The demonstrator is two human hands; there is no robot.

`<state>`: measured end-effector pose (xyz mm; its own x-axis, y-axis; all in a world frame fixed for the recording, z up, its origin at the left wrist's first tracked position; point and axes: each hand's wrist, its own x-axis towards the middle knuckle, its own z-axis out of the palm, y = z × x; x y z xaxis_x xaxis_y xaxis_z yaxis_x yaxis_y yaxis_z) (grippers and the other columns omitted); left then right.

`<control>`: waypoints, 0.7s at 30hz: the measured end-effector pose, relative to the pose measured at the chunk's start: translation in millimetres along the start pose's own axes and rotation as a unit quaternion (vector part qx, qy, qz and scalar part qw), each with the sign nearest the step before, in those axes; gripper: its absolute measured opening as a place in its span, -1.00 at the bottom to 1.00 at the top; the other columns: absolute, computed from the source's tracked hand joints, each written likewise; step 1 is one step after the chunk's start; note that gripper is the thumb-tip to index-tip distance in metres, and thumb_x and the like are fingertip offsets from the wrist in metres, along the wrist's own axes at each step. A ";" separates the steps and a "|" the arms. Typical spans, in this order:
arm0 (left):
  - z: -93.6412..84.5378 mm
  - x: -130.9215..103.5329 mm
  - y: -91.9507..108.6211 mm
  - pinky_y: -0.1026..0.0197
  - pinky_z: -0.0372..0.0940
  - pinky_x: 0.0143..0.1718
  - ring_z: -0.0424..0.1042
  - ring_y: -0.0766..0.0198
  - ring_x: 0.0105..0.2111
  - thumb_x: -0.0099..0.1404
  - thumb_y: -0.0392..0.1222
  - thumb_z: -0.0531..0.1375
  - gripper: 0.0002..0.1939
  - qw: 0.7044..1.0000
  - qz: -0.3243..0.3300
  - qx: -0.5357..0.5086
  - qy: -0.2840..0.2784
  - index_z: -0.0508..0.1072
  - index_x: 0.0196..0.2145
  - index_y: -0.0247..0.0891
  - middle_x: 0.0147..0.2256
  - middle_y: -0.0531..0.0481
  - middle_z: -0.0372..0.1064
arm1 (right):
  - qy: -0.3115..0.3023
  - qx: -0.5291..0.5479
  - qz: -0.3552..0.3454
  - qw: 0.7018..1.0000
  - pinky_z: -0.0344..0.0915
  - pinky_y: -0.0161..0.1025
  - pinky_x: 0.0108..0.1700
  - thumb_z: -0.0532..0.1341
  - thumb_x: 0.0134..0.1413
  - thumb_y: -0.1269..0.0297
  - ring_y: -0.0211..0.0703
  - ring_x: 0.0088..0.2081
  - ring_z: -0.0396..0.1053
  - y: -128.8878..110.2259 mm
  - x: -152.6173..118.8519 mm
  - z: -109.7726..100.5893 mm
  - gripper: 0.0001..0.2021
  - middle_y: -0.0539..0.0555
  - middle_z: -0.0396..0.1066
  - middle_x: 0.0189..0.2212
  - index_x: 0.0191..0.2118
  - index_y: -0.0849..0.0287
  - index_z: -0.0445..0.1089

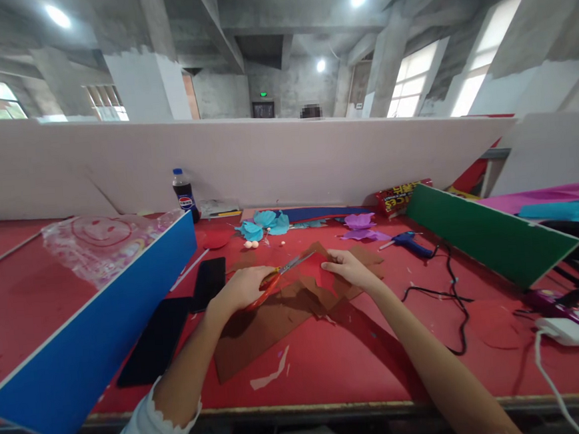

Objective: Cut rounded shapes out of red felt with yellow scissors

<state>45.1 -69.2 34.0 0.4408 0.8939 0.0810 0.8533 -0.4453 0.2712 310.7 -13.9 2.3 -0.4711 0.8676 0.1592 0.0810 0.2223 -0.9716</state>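
Observation:
My left hand [247, 286] is closed around the orange-yellow handles of a pair of scissors [289, 266], whose blades point right and up. Between the thumb and fingers of my right hand [346, 266] is the edge of a brown sheet [316, 249], close to the blade tips; whether it is paper or felt I cannot tell. Beneath both hands lie more brown pieces [259, 336], some with cut edges. Turquoise paper flowers [263, 224] and a purple paper flower [359, 222] rest beyond the hands.
A blue board [102, 325] stands on the left and a green board [491, 234] on the right. Two dark flat devices [156, 341] lie by the blue board. A glue gun [412, 242] with black cable, a cola bottle [184, 193] and a white plug [566, 331] are on the red table.

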 end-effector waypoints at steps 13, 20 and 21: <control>-3.5 -1.6 3.0 0.29 0.17 -0.21 0.33 0.15 -0.15 0.12 -0.15 0.03 -0.62 1.000 0.018 0.004 -0.009 0.32 -0.07 -0.12 -0.13 -0.02 0.36 | -0.009 -0.006 -0.003 1.000 0.27 -0.26 -0.35 0.17 -0.13 0.21 -0.17 -0.37 0.35 3.1 0.5 -3.2 -0.75 0.00 0.39 -0.36 -0.26 0.19 0.33; -3.0 -1.3 3.7 0.28 0.15 -0.20 0.31 0.13 -0.14 0.14 -0.13 0.02 -0.64 1.000 0.006 -0.008 -0.012 0.33 -0.09 -0.14 -0.14 -0.06 0.37 | -0.011 -0.023 -0.004 1.000 0.26 -0.28 -0.37 0.16 -0.11 0.22 -0.18 -0.38 0.34 5.2 0.7 -5.0 -0.79 0.01 0.38 -0.39 -0.31 0.21 0.32; -3.2 -1.2 3.9 0.28 0.15 -0.20 0.31 0.13 -0.14 0.14 -0.14 0.03 -0.64 1.000 0.002 -0.009 -0.015 0.33 -0.09 -0.15 -0.14 -0.06 0.37 | -0.013 -0.023 -0.006 1.000 0.26 -0.28 -0.36 0.16 -0.11 0.22 -0.18 -0.38 0.34 5.5 0.8 -5.2 -0.78 0.01 0.38 -0.38 -0.30 0.21 0.32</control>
<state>47.0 -71.8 38.0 0.4523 0.8902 0.0540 0.8463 -0.4475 0.2889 315.3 -9.6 -2.0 -0.4956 0.8528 0.1647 0.1161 0.2530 -0.9605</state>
